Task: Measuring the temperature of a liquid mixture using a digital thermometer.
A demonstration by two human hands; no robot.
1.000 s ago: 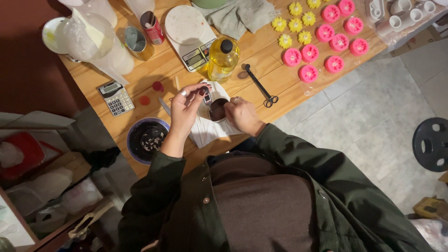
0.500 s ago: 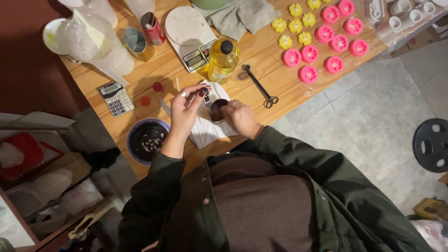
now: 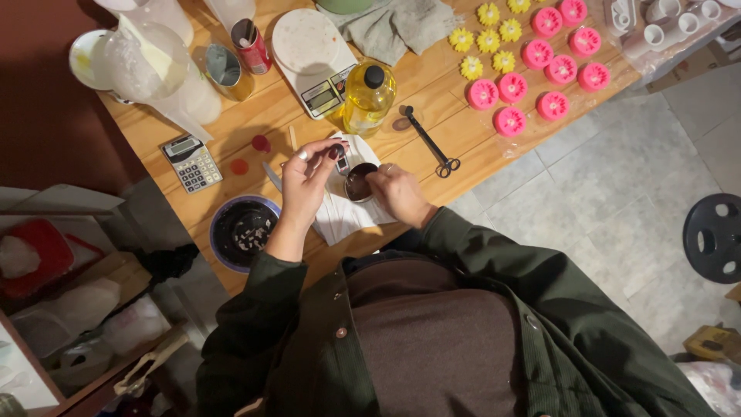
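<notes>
While your right hand [image 3: 400,193] steadies a small dark cup [image 3: 360,184] on the white paper sheet [image 3: 343,215], its grip closed around the cup's right side, your left hand [image 3: 307,179] is raised just beside it, wrist bent, thumb and fingertips pinched on a small dark dropper [image 3: 342,163] poised over the cup's left rim. Both forearms reach forward from dark green sleeves, the hands close together at the near edge of the wooden counter [image 3: 455,139]. Left of the paper sits a blue-rimmed bowl [image 3: 242,230] with dark contents; beyond it lies a grey calculator [image 3: 193,163]. Just behind the cup stand a bottle of yellow oil [image 3: 369,97] and a white kitchen scale [image 3: 312,55], with black scissors [image 3: 429,141] lying to the right. Farther right, pink flower moulds [image 3: 532,77] and yellow flower moulds [image 3: 488,38] are laid out in rows.
</notes>
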